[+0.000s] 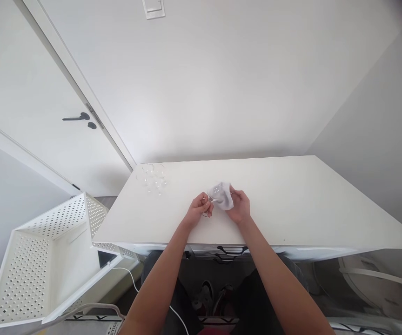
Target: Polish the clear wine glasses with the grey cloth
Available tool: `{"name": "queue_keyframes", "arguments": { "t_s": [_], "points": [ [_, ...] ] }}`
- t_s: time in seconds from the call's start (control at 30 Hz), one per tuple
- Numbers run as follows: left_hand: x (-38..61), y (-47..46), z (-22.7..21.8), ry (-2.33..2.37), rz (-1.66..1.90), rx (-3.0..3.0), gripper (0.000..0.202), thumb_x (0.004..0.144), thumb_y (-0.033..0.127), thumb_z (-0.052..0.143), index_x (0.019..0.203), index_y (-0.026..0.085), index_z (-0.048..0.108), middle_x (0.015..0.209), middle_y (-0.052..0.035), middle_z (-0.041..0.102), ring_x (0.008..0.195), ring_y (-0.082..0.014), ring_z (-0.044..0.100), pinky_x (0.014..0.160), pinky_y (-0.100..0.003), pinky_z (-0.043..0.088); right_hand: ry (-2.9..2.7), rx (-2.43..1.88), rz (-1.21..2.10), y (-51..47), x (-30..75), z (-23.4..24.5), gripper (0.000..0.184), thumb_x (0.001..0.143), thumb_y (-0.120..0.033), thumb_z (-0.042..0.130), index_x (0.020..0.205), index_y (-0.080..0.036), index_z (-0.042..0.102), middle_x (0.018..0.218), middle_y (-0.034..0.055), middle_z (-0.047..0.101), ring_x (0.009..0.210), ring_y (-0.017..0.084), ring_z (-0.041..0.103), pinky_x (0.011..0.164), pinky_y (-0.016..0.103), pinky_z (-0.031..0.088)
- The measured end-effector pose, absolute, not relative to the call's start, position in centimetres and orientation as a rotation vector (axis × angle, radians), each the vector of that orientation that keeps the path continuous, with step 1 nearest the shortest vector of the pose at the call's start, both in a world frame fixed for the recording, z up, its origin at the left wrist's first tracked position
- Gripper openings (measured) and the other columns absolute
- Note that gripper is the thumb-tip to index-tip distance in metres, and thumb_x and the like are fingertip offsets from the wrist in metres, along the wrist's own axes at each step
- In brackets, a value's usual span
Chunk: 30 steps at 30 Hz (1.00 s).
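My left hand is closed around the lower part of a clear wine glass above the white tabletop. The edge of its foot shows just below my fingers, and its bowl points up and to the right. In my right hand is a pale grey cloth, pressed against the bowl. Part of the bowl is hidden by the cloth. Several more clear glasses stand close together at the far left corner of the tabletop, their outlines faint against the white.
A white perforated basket sits below the table's left end, with a white cable running past it. A white wall rises behind the table. At the left is a door with a black handle.
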<state>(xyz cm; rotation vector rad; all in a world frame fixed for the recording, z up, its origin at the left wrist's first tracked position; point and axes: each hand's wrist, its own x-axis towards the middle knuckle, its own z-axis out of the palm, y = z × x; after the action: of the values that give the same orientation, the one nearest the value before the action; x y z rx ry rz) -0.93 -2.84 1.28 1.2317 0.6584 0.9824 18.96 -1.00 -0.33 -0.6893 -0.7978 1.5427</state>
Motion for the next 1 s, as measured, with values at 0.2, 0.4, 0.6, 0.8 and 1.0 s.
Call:
{"name": "queue_keyframes", "arguments": {
  "t_s": [0.2, 0.4, 0.6, 0.8, 1.0],
  "points": [
    [-1.2, -2.9, 1.7, 0.650, 0.930, 1.166, 0.049, 0.084, 0.054, 0.077, 0.085, 0.023, 0.040, 0.067, 0.0019, 0.056, 0.054, -0.0120, 0.050, 0.058, -0.029, 0.040, -0.963, -0.728, 1.552, -1.3, 18.7, -0.6, 0.048, 0.081, -0.066, 0.062, 0.107, -0.026, 0.070, 0.100, 0.0106, 0.073, 0.097, 0.034, 0.068, 0.077, 0.049, 0.055],
    [-0.7, -2.9, 1.1, 0.620, 0.871, 1.276, 0.049, 0.086, 0.053, 0.075, 0.082, 0.023, 0.036, 0.065, 0.0016, 0.057, 0.054, -0.0125, 0.054, 0.058, -0.028, 0.042, -1.074, -0.602, 1.656, -2.6, 18.4, 0.8, 0.055, 0.072, -0.047, 0.084, 0.118, -0.026, 0.063, 0.093, 0.0055, 0.070, 0.079, 0.027, 0.070, 0.064, 0.043, 0.058],
    [-0.3, -3.5, -0.1, 0.907, 1.102, 1.689, 0.028, 0.092, 0.037, 0.064, 0.080, 0.023, 0.043, 0.068, 0.0018, 0.058, 0.058, -0.0126, 0.057, 0.059, -0.027, 0.044, -0.984, -0.733, 1.340, -2.5, 17.2, 0.8, 0.064, 0.068, -0.039, 0.090, 0.122, -0.031, 0.055, 0.097, 0.0008, 0.065, 0.080, 0.020, 0.064, 0.063, 0.033, 0.056],
    [-0.4, -3.3, -0.6, 0.927, 1.072, 1.740, 0.013, 0.085, 0.019, 0.056, 0.080, 0.023, 0.045, 0.067, 0.0027, 0.059, 0.061, -0.0129, 0.058, 0.057, -0.025, 0.048, -1.252, -0.928, 0.791, -2.0, 17.7, 0.9, 0.035, 0.072, -0.034, 0.086, 0.103, -0.028, 0.069, 0.108, 0.0053, 0.066, 0.098, 0.026, 0.063, 0.087, 0.044, 0.054],
    [-0.2, -3.6, 0.0, 0.906, 1.106, 1.751, 0.016, 0.086, 0.021, 0.058, 0.078, 0.023, 0.044, 0.070, 0.0020, 0.060, 0.059, -0.0119, 0.056, 0.057, -0.025, 0.047, -1.927, -0.828, 0.565, -0.9, 19.5, 3.8, 0.004, 0.082, -0.032, 0.076, 0.086, -0.034, 0.076, 0.101, 0.0069, 0.073, 0.110, 0.033, 0.059, 0.100, 0.055, 0.045]
  ]
}}
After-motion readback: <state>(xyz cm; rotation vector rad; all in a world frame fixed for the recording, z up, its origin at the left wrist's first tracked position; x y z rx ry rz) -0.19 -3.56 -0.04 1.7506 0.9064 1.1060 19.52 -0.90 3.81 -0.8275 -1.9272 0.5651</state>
